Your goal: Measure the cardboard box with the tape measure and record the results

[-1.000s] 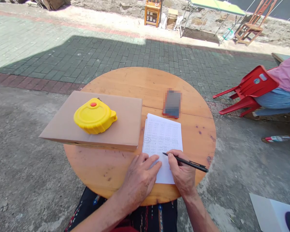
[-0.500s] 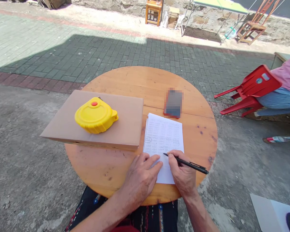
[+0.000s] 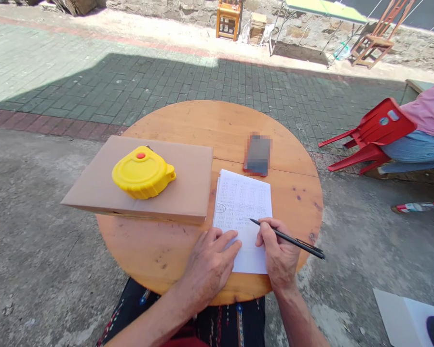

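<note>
"Fingers of my right hand (image 3: 280,255) are wrapped round a black pen (image 3: 302,245), gripping it near its tip."

"And where is the tip?"

"At the lower rows of small writing (image 3: 242,197) on the white paper (image 3: 249,258). I cannot tell whether it touches the sheet or sits just above it."

"What about your other side?"

"My left hand (image 3: 211,260) lies loose, grasping nothing, its fingers spread over the lower left part of the paper."

"Where is that paper lying?"

"On the round wooden worktop (image 3: 217,120), on the half close to me, a little right of the middle. One entry in the writing is circled, near the left edge."

"What else have you got up there?"

"A flat cardboard box (image 3: 188,178), left of the paper and jutting past the worktop's left edge. On top of it rests a yellow case (image 3: 142,173) with a red button. Just beyond the paper's far edge is a dark thing (image 3: 257,154) with a red rim, too pixelated to name."

"Anyone nearby?"

"Off to the right, a person (image 3: 430,111) in pink sits on a red chair (image 3: 386,125), and a bottle (image 3: 419,207) lies on the concrete ground (image 3: 354,241)."
</note>
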A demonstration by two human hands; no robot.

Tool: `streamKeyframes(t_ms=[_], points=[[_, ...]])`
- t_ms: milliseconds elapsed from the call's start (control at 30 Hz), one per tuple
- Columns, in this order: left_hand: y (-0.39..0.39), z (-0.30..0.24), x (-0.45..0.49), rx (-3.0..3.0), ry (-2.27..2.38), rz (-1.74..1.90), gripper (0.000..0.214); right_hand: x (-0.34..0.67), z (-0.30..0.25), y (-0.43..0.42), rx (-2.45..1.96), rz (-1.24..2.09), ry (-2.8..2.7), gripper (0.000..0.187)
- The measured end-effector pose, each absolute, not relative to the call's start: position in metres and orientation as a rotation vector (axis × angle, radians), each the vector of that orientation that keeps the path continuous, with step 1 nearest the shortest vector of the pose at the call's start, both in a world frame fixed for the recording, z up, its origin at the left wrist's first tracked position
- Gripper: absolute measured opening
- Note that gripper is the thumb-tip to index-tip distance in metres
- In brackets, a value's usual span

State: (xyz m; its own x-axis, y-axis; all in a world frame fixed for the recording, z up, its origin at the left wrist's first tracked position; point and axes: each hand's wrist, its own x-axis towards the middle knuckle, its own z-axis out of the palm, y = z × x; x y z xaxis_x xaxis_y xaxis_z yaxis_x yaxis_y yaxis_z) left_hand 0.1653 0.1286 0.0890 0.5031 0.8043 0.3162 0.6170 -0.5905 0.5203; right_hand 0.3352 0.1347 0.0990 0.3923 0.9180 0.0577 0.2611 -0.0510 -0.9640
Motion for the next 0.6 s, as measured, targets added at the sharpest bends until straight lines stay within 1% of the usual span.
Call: streamKeyframes(t_ms=[133, 367, 600], points=[[0.129, 0.089, 0.165, 2.427, 1.193, 0.735, 0.028, 0.335, 0.097, 0.137, -1.575, 0.783, -0.999, 0.018], [0.128, 0.089, 0.165, 2.436, 1.181, 0.730, 0.024, 0.336, 0.089, 0.140, -1.585, 0.706, -1.025, 0.026], [0.129, 0.088, 0.166, 2.442, 1.179, 0.745, 0.023, 0.342, 0.095, 0.140, -1.536, 0.714, -1.165, 0.033]])
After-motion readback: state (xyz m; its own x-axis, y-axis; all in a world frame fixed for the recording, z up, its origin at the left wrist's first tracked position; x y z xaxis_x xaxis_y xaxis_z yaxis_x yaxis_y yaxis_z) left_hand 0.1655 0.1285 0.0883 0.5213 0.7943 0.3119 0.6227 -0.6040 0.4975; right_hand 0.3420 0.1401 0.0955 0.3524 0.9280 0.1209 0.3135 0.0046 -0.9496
